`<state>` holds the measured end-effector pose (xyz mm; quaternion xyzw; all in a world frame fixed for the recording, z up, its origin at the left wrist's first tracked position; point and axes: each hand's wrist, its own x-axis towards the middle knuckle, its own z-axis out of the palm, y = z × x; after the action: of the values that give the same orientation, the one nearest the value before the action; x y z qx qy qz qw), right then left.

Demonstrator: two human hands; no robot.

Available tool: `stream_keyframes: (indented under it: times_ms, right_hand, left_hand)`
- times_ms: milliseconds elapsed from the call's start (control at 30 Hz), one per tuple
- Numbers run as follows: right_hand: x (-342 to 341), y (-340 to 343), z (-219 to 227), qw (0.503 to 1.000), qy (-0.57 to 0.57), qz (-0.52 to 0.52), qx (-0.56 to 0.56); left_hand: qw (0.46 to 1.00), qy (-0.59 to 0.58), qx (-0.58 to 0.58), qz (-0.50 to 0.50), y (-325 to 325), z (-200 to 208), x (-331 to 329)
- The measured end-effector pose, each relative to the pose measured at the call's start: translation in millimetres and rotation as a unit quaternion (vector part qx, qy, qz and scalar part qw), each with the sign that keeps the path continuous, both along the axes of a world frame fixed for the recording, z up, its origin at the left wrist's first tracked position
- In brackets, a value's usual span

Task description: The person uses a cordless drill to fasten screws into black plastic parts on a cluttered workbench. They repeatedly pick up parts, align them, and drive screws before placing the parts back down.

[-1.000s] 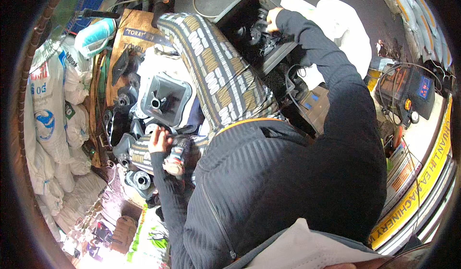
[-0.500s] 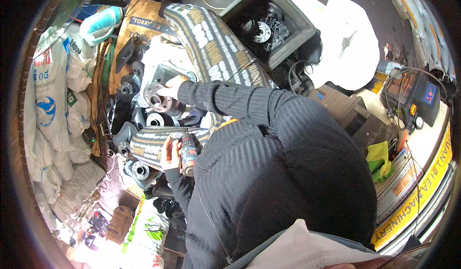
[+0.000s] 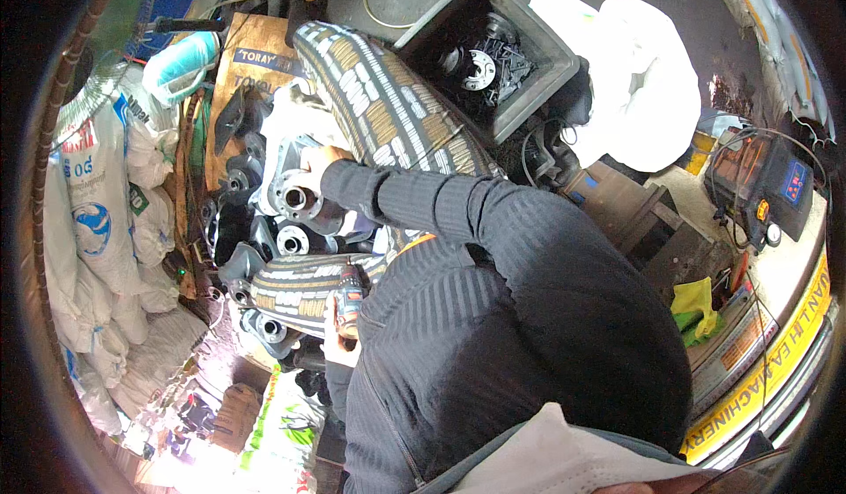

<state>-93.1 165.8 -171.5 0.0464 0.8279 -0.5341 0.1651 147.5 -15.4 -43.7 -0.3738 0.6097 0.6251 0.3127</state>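
My right hand (image 3: 322, 163) is closed on the upper edge of a grey flanged metal part (image 3: 297, 198). The round hollow boss of this part faces up toward me. Lower down, close to my body, my left hand (image 3: 337, 342) grips a cordless drill (image 3: 350, 304) with a dark and reddish casing. The drill's nose points away from me, above a patterned cushion (image 3: 300, 293). Some of the left fingers are hidden by the drill. Beside the held part lies another round flange (image 3: 292, 240) with a central hole, among several dark metal parts.
Beyond my right arm stands a grey bin (image 3: 529, 97) holding metal parts and bolts. A long patterned roll (image 3: 379, 97) lies next to it. Stuffed white sacks (image 3: 97, 203) line the left side. A white bag (image 3: 630, 89) and a black machine (image 3: 762, 181) with cables are at right.
The flanged part has turned in my right hand, so its hollow boss now shows. My left fingers have closed further round the drill, which has tilted slightly.
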Motion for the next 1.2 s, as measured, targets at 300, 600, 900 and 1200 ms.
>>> stream_keyframes:
  times_ms: [300, 600, 900, 1200]
  right_hand:
    - [-10.4, -27.1, -16.9, 0.999, -0.025, 0.035, 0.021]
    - [-1.7, -19.5, -6.0, 0.982, 0.040, -0.112, -0.147]
    - [24.9, 30.9, 36.5, 0.498, -0.407, 0.036, -0.765]
    - [38.5, 19.1, 47.6, 0.560, -0.408, 0.052, -0.719]
  left_hand:
    - [0.997, 0.058, -0.034, -0.033, 40.2, -16.0, -31.3]
    - [0.870, 0.301, -0.265, -0.286, 31.3, 33.1, -30.5]
    - [0.773, 0.321, -0.428, -0.342, 13.3, 121.8, -54.9]
    - [0.637, 0.434, -0.445, -0.457, 17.3, 96.7, -88.6]
